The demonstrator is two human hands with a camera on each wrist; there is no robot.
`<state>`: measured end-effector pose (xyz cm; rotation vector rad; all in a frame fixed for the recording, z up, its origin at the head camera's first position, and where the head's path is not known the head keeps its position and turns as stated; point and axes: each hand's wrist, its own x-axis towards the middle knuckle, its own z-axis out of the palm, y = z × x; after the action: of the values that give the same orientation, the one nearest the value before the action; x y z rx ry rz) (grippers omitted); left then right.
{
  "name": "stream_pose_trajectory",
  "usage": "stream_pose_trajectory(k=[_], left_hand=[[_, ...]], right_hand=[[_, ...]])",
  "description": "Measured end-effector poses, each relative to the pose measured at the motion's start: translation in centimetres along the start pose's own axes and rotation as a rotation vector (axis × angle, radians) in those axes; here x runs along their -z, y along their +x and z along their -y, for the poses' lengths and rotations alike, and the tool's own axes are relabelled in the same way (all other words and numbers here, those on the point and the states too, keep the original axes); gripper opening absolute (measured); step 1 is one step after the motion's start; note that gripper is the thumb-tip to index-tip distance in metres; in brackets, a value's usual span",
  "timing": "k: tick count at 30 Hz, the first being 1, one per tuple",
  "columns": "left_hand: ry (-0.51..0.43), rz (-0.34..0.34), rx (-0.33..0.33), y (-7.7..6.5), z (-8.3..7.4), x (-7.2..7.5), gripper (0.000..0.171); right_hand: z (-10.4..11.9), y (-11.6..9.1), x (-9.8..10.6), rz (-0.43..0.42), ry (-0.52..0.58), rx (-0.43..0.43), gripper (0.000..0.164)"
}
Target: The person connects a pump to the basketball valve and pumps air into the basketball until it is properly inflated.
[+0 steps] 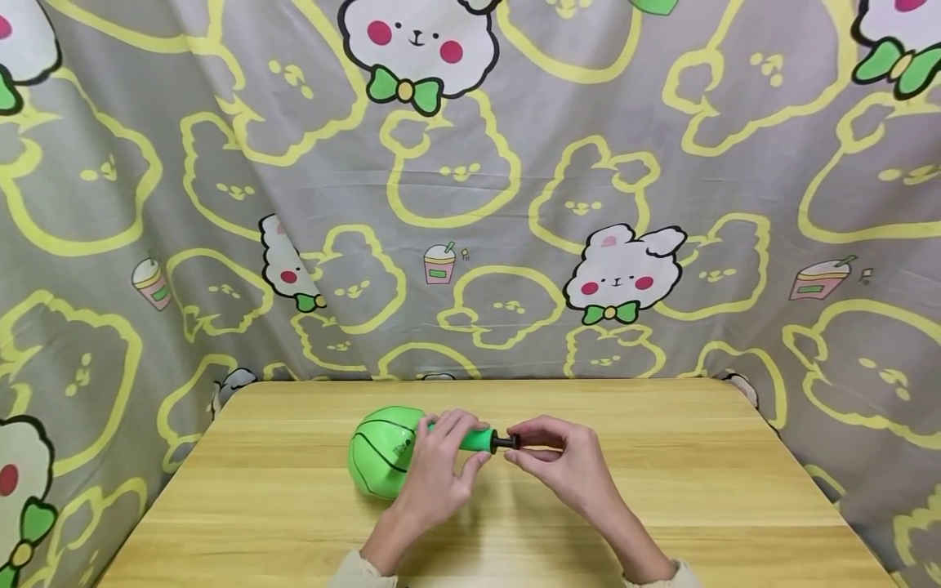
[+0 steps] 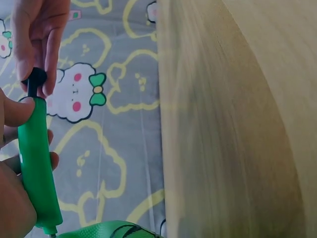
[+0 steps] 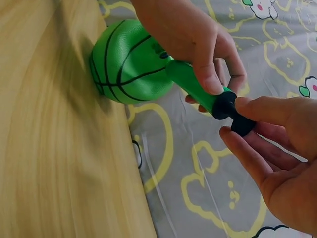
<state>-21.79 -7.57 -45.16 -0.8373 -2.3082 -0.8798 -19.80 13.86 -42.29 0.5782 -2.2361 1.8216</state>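
1. Ball [image 1: 381, 449]: on table [image 1: 735, 506], L of ctr; green w/ blk lines; surface dented.
2. Pump [image 1: 478, 440]: approx. horiz. above table, btwn ball and R hand [image 1: 566, 453]; nozzle end at ball's R side. Needle entry pt. not visible; can't tell depth.
3. L hand [image 1: 444, 465]: grips pump barrel, fingers wrapped, thumb near rod end; hand is just beside ball, covering part of it in head view.
4. R hand: pinches blk handle [image 3: 242, 126] btwn thumb and fingers.
5. Rod [image 2: 32, 90]: blk, short length exposed btwn barrel and handle.
6. Bkgd: gray printed curtain [image 1: 470, 245] behind table.
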Motion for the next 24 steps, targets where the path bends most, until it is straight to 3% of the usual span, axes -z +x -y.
stream_pose_trajectory(k=[16,24], left_hand=[[-0.006,-0.051,0.025,0.0,0.8,0.6,0.027],[0.001,-0.076,0.027,0.3,1.5,1.2,0.026]], right_hand=[[0.8,0.0,3.3,0.03,-0.052,-0.057,0.026],[1.1,0.1,5.4,0.03,-0.057,-0.046,0.025]])
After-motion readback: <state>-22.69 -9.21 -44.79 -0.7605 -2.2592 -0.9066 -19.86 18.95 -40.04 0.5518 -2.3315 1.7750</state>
